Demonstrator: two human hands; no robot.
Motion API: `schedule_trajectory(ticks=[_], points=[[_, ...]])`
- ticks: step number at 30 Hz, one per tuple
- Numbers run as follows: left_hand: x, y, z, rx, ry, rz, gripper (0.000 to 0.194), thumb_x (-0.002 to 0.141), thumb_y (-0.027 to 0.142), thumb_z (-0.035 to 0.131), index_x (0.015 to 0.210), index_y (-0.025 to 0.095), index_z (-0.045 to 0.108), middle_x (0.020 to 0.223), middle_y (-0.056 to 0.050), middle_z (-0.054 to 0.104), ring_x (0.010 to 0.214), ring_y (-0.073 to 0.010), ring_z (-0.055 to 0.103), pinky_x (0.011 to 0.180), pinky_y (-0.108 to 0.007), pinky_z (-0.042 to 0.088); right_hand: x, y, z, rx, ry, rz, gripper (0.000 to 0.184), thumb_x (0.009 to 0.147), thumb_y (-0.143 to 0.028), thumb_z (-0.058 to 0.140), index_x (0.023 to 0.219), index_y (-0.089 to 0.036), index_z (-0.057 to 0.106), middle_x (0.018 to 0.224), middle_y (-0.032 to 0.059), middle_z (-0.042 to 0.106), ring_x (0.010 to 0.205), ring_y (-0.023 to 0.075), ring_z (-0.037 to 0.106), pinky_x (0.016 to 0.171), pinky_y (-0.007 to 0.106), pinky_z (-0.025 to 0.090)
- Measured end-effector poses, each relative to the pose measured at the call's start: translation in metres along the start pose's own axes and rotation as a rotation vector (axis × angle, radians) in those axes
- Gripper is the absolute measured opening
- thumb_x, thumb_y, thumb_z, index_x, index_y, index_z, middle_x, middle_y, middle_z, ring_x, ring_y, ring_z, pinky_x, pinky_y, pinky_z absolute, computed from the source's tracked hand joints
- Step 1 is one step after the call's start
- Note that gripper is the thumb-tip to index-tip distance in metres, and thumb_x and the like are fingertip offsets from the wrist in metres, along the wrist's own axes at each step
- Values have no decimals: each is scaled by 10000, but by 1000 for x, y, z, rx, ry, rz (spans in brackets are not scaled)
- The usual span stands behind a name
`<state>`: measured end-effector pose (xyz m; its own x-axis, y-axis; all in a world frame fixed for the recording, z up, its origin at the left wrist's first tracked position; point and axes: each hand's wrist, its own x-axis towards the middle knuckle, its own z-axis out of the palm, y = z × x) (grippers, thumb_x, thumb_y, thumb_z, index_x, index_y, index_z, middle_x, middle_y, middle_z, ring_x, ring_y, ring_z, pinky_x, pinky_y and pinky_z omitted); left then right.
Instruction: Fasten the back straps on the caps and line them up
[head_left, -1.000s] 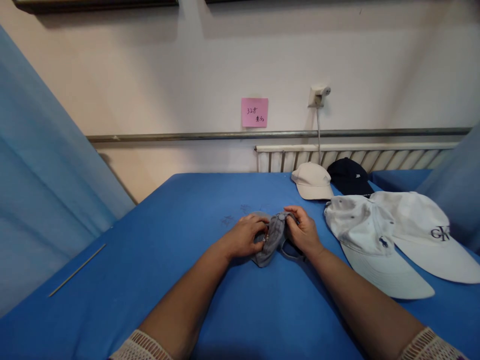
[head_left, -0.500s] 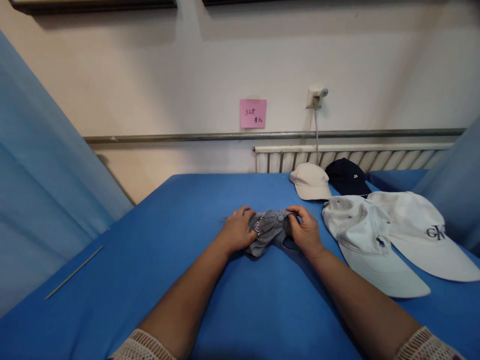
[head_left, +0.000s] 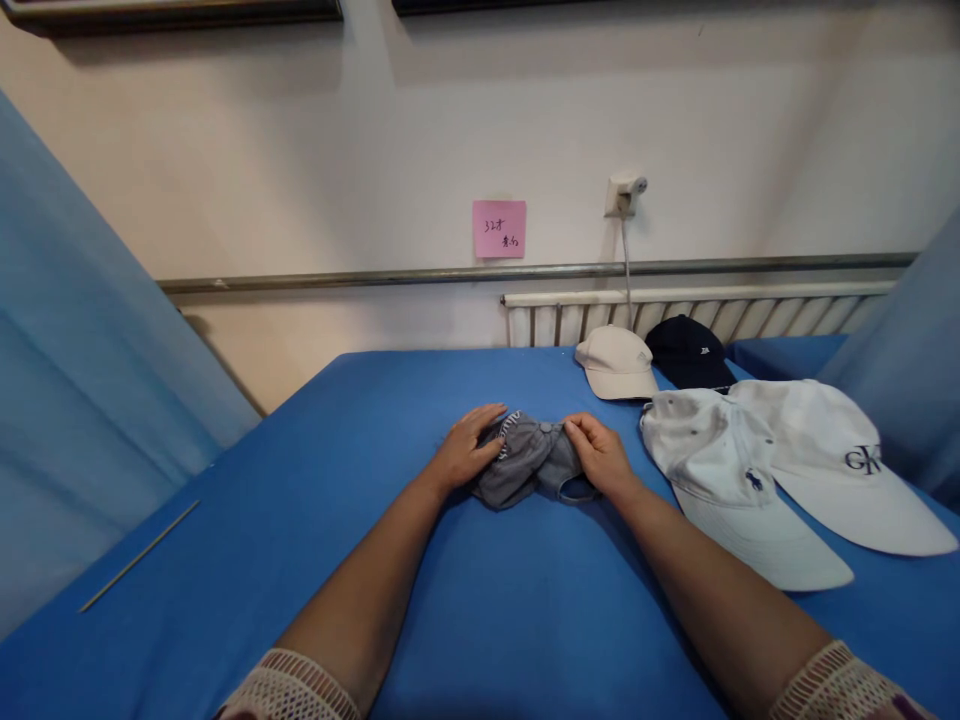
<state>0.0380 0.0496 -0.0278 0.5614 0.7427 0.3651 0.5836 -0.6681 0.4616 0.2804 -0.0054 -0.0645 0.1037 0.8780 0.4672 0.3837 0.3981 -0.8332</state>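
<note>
Between my hands a grey baseball cap [head_left: 525,465] lies crumpled on the blue cloth. White lettering shows on its left part, and an opening at its lower right looks like the back strap gap. My left hand [head_left: 465,452] grips the cap's left end, thumb over the lettering and fingers along the far edge. On the other side, my right hand [head_left: 604,458] pinches the cap's right edge close to the top button, fingers bent and partly hidden behind the fabric.
To the right lie a beige cap [head_left: 615,362], a navy cap [head_left: 688,352], a white cap with a small horse logo [head_left: 712,450] and a large white cap with letters [head_left: 825,440]. A thin stick [head_left: 140,556] rests at the left. Blue curtains [head_left: 82,380] hang at both sides.
My hands have pulled the grey cap somewhat wider and flatter, showing more of its lettering and back opening. The right hand's fingers have shifted along its edge. The view has moved slightly.
</note>
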Motion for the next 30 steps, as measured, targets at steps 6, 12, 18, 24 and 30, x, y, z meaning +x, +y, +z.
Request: schedule_trajectory(ticks=[6,12,18,24,30], points=[[9,14,9,182,-188,17,240,771,241,594,994,257,680,1096,-26,680,1142,-235,548,1047,-426,339,-6,-1,5,-84,-60,-80,257,923,-388,442,904,-221,637,797,15,687,733,179,633,692,282,478],[7,33,-5,291,-231,49,411,763,314,613,1174,304,630,1104,-51,675,1070,-267,556,954,-401,381,-7,-1,6,-132,-46,-100,222,920,-348,451,951,-228,634,838,20,710,754,184,657,701,292,489],[-1,41,-14,514,-287,-68,158,707,345,616,694,218,707,661,-102,645,800,-287,598,682,-351,430,-8,-3,7,-245,-61,-149,188,900,-281,486,1015,-230,625,929,37,715,842,203,654,780,346,485],[-6,28,-25,282,-165,-296,189,709,317,529,577,200,595,554,-14,565,553,-169,509,529,-278,317,-11,-17,7,-286,81,-307,169,889,-221,488,1020,-205,593,1002,75,656,973,223,598,873,395,446],[-4,16,-28,53,81,-543,246,730,327,462,541,177,515,536,17,503,560,-143,474,503,-251,263,-11,-16,8,-233,153,-288,170,864,-190,499,1013,-202,579,995,81,621,964,215,576,861,376,463]])
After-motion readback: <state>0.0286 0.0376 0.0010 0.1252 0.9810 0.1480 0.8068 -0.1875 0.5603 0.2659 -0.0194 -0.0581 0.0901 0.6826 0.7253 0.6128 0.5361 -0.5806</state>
